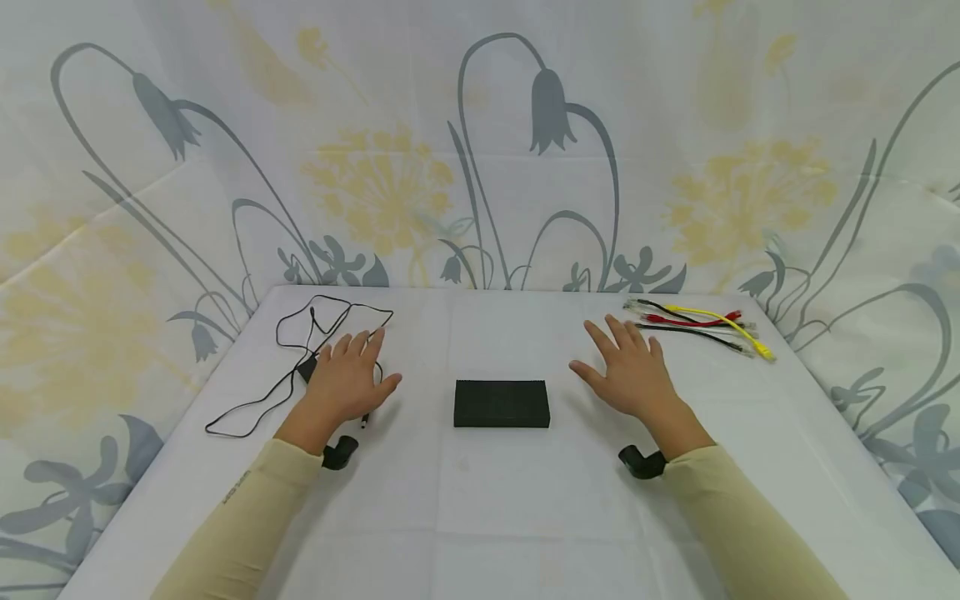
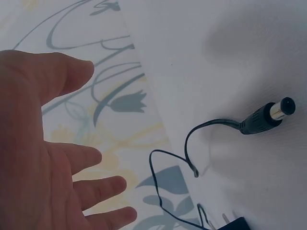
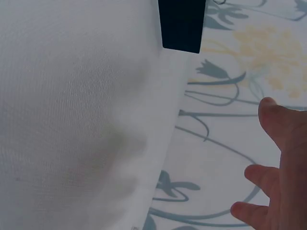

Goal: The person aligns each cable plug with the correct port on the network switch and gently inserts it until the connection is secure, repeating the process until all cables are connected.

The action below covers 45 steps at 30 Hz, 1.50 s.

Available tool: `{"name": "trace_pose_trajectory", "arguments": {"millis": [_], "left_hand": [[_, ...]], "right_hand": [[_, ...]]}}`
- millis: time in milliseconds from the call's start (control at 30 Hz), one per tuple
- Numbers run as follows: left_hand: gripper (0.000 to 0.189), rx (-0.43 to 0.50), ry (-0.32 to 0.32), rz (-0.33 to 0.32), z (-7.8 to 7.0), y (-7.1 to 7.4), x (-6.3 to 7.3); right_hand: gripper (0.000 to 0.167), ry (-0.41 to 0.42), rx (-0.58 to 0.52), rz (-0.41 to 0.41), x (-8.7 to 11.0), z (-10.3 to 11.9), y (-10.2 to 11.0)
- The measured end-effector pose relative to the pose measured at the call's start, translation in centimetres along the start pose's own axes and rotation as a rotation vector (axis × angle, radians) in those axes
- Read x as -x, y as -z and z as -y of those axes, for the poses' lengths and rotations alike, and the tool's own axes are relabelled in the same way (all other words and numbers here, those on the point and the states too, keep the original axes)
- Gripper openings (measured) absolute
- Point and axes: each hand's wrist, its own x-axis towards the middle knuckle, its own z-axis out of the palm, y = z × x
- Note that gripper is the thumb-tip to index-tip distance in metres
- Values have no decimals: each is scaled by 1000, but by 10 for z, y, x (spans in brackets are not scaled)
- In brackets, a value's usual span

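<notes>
Fingers spread, my left hand (image 1: 347, 379) hovers over a black power adapter cord (image 1: 251, 408) at the left of the table. Part of the dark adapter block (image 1: 307, 367) shows beside that hand. In the left wrist view the cord's barrel plug (image 2: 268, 116) lies on the cloth, apart from the fingers (image 2: 103, 187). A flat black box (image 1: 502, 404) sits at the table's middle, between both hands. My right hand (image 1: 632, 373), also spread and holding nothing, is to the box's right. Just beyond its fingertips lie several short network cables (image 1: 693, 321) in black, red and yellow.
A white cloth covers the table (image 1: 495, 500). Behind it and at both sides hangs a flower-patterned curtain (image 1: 420, 150). Black wrist mounts (image 1: 641, 462) stick out inward from the sleeves. The adapter cord spreads in wide loops at the left.
</notes>
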Motion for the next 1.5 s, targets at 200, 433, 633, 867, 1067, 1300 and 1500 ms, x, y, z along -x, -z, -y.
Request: {"name": "trace_pose_trajectory", "arguments": {"millis": [200,433,633,867,1067,1300,1500], "left_hand": [[77,8,-6,11,0,-2,2],[72,19,-26,15,0,-5,5],[63,23,-42,13,0,-7,8],[54,25,-40,30,-2,-6,11],[49,10,-45,36,-1,-8,12],[45,-2,-63,33,1,-12,12],[35,-16,-65,77,4,-13,11]], "right_hand": [[75,11,-23,-1,-1,8,-2],[74,40,-35,-9,-1,18,-8],[72,68,-34,-11,0,27,-12],[71,83,-36,7,-1,32,-19],[71,102,-55,26,-2,39,-25],[71,125,-59,60,-3,46,-32],[70,155,-80,73,-1,51,-34]]}}
